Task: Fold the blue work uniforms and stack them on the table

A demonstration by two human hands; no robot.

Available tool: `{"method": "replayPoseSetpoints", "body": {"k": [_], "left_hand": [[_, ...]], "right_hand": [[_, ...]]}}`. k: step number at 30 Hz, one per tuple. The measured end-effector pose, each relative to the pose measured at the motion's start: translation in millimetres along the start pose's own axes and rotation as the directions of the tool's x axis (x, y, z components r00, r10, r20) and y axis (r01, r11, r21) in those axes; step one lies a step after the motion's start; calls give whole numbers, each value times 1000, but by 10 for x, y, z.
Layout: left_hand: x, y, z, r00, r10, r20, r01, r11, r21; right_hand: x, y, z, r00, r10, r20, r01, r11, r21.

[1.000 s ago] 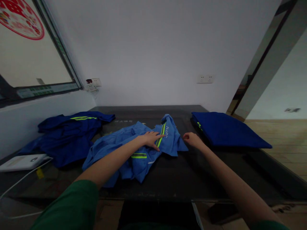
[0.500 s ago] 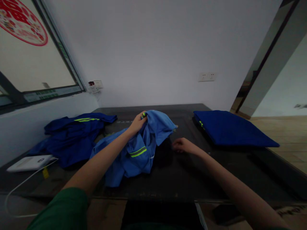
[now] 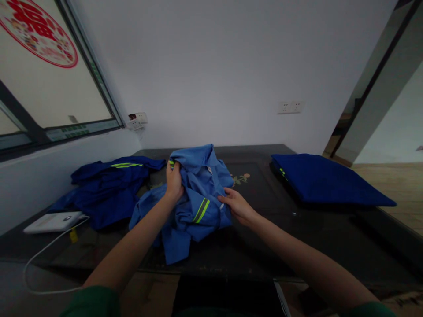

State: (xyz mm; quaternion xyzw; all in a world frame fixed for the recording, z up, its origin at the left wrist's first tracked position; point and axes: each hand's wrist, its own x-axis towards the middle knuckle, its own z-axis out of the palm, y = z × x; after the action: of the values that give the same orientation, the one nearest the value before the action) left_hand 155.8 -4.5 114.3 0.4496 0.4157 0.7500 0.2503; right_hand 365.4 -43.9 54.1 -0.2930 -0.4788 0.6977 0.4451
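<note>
A light blue work shirt [image 3: 205, 180] with a yellow-green and grey reflective strip is bunched up in front of me, its upper part raised off the dark table [image 3: 264, 246]. My left hand [image 3: 174, 181] is closed on the shirt near the collar, on its left side. On the opposite side, my right hand [image 3: 236, 203] pinches the shirt's front edge, close to a small white patch. The collar stands upright between both hands. Lower down, the cloth hangs in loose folds onto the tabletop.
To the left lies a crumpled dark blue garment [image 3: 109, 189] with a reflective strip. Beside it is a white device [image 3: 53, 222] with a white cable [image 3: 36, 259]. A folded dark blue garment [image 3: 327, 180] sits at the right. The wall [image 3: 211, 88] rises behind the table.
My right hand has moved left and up and now grips the shirt's edge. The left hand has shifted left, and the collar has turned upright and opened toward me.
</note>
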Motion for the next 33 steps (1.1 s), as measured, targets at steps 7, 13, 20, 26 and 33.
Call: {"method": "replayPoseSetpoints", "body": {"k": [7, 13, 20, 26, 33], "left_hand": [[-710, 77, -685, 997, -55, 51, 36, 952, 303], [-1329, 715, -750, 629, -278, 727, -123, 887, 445], [-803, 857, -582, 697, -218, 683, -212, 848, 486], [-585, 269, -183, 576, -411, 707, -252, 734, 631], [-631, 318, -39, 554, -362, 750, -280, 767, 577]], "right_hand": [[-40, -428, -594, 967, -188, -171, 99, 898, -428], [-163, -922, -725, 929, -357, -99, 199, 706, -679], [-229, -895, -610, 948, -319, 6, 218, 634, -742], [-321, -614, -920, 989, -143, -28, 93, 768, -634], [-519, -427, -1580, 992, -118, -51, 25, 568, -823]]}}
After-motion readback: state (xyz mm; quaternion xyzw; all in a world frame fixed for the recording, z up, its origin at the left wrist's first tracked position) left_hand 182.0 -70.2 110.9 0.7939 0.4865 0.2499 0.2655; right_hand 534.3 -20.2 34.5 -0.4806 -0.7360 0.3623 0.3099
